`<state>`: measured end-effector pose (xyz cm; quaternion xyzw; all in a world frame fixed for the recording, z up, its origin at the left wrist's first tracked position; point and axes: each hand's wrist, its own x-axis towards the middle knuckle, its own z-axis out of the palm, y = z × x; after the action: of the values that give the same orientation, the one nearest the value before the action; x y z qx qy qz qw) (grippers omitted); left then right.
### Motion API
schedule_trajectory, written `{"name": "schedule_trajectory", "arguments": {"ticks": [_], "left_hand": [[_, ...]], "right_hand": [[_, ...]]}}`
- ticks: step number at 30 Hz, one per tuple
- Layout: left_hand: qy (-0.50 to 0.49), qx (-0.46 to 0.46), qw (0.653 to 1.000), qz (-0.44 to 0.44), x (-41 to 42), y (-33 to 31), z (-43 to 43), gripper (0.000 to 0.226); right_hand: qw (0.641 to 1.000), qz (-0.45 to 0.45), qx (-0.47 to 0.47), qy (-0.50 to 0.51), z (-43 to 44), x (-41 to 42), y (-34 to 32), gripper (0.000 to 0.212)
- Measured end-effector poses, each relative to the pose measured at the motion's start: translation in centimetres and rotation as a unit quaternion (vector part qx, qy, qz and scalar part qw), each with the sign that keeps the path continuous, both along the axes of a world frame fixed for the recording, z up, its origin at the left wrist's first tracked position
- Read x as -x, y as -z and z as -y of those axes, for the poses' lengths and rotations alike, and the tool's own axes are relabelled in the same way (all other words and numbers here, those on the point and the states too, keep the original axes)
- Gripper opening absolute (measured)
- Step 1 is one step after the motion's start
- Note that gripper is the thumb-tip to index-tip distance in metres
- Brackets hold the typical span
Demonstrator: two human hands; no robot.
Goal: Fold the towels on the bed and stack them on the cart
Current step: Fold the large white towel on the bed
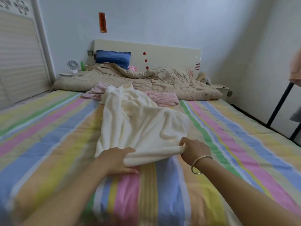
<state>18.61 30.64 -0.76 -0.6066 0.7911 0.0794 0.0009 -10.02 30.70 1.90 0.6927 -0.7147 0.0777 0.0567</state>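
A cream towel lies crumpled and stretched lengthwise down the middle of the striped bed. My left hand grips its near edge at the left corner. My right hand, with a metal bangle on the wrist, pinches the same rolled edge at the right corner. A pink towel lies bunched behind the cream one, partly hidden under it. A black cart frame stands off the bed's right side, with a peach cloth hanging at the frame's top edge.
A beige quilt is heaped at the head of the bed under a blue pillow and the cream headboard. A small fan and a green bottle stand at the back left beside a wardrobe.
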Motion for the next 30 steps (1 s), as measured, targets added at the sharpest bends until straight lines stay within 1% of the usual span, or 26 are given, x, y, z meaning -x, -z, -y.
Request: {"name": "schedule_trajectory", "arguments": {"ticks": [1,2,3,6,8,9,10,11,13,14,15,16,17,18,19,20,21,22,23,24,25,26,28,29,30], "left_hand": [[-0.003,0.009,0.999,0.046,-0.5,-0.1,-0.9,0.062],[-0.018,0.011,0.997,0.073,-1.1,-0.1,-1.8,0.045],[-0.043,-0.003,0.995,0.088,-1.6,-0.2,-2.6,0.036],[-0.120,-0.109,0.982,0.101,-3.4,-1.0,-4.5,0.027],[-0.144,-0.208,0.959,0.125,-4.0,-1.8,-5.3,0.030],[-0.153,-0.241,0.948,0.137,-4.0,-2.2,-5.5,0.034],[-0.163,-0.252,0.943,0.143,-4.1,-2.4,-5.6,0.035],[-0.170,-0.239,0.946,0.139,-4.1,-2.4,-5.6,0.032],[-0.179,-0.150,0.967,0.099,-4.2,-2.5,-5.6,0.018],[-0.188,-0.088,0.976,0.067,-4.1,-2.6,-5.5,0.015],[-0.191,-0.037,0.981,0.022,-4.0,-2.5,-5.0,0.016],[-0.180,-0.028,0.983,-0.041,-4.0,-2.7,-4.4,0.019],[-0.146,-0.061,0.981,-0.113,-3.7,-2.9,-3.6,0.030],[-0.111,-0.132,0.966,-0.192,-3.0,-3.3,-3.1,0.049],[-0.084,-0.207,0.936,-0.272,-2.1,-3.7,-2.7,0.068],[-0.072,-0.249,0.909,-0.328,-0.9,-3.7,-2.0,0.081],[-0.063,-0.235,0.898,-0.366,0.3,-3.6,-1.3,0.083],[-0.070,-0.183,0.902,-0.385,1.7,-3.2,-0.1,0.079],[-0.086,-0.109,0.913,-0.384,3.2,-2.5,1.3,0.075],[-0.099,-0.037,0.930,-0.351,4.4,-1.9,2.5,0.075],[-0.105,0.018,0.946,-0.305,5.4,-1.3,3.8,0.079],[-0.108,0.053,0.957,-0.264,6.6,-0.7,5.1,0.083],[-0.110,0.080,0.971,-0.197,8.2,0.4,7.3,0.089],[-0.116,0.084,0.976,-0.167,9.0,1.0,8.4,0.087],[-0.120,0.091,0.978,-0.141,9.5,1.6,9.1,0.080]], "right_hand": [[1.000,-0.013,-0.006,-0.011,-0.5,-0.9,0.1,0.023],[0.999,-0.025,-0.019,-0.029,-1.1,-1.8,0.3,0.025],[0.997,-0.039,-0.037,-0.050,-1.5,-2.6,0.6,0.027],[0.983,-0.078,-0.114,-0.119,-2.6,-4.5,1.5,0.024],[0.969,-0.081,-0.185,-0.146,-3.2,-5.5,1.6,0.015],[0.962,-0.077,-0.214,-0.152,-3.5,-5.8,1.4,0.014],[0.958,-0.073,-0.230,-0.157,-3.7,-6.0,1.1,0.018],[0.957,-0.071,-0.235,-0.155,-3.8,-6.1,0.9,0.020],[0.961,-0.054,-0.222,-0.157,-3.7,-5.7,0.6,0.019],[0.963,-0.024,-0.211,-0.164,-3.4,-5.2,0.6,0.016],[0.962,0.028,-0.207,-0.174,-3.1,-4.6,0.5,0.011],[0.954,0.098,-0.216,-0.183,-2.9,-3.9,0.5,0.016],[0.935,0.191,-0.234,-0.183,-2.5,-3.2,0.4,0.031],[0.904,0.297,-0.253,-0.174,-2.2,-2.5,0.1,0.041],[0.867,0.398,-0.259,-0.153,-1.9,-2.2,0.0,0.045],[0.839,0.468,-0.247,-0.125,-1.3,-1.6,0.1,0.044],[0.829,0.510,-0.212,-0.091,-0.5,-1.1,0.3,0.042],[0.832,0.527,-0.164,-0.055,0.7,-0.5,0.9,0.040],[0.844,0.522,-0.120,-0.016,2.1,0.4,1.6,0.037],[0.852,0.515,-0.096,0.023,3.4,1.2,2.4,0.035],[0.848,0.518,-0.094,0.057,4.4,1.7,3.2,0.033],[0.829,0.541,-0.117,0.086,5.6,2.3,4.0,0.032],[0.754,0.617,-0.182,0.132,7.3,2.5,5.4,0.029],[0.723,0.643,-0.206,0.147,8.2,2.5,5.9,0.026],[0.703,0.658,-0.224,0.151,8.8,2.2,6.1,0.024]]}}
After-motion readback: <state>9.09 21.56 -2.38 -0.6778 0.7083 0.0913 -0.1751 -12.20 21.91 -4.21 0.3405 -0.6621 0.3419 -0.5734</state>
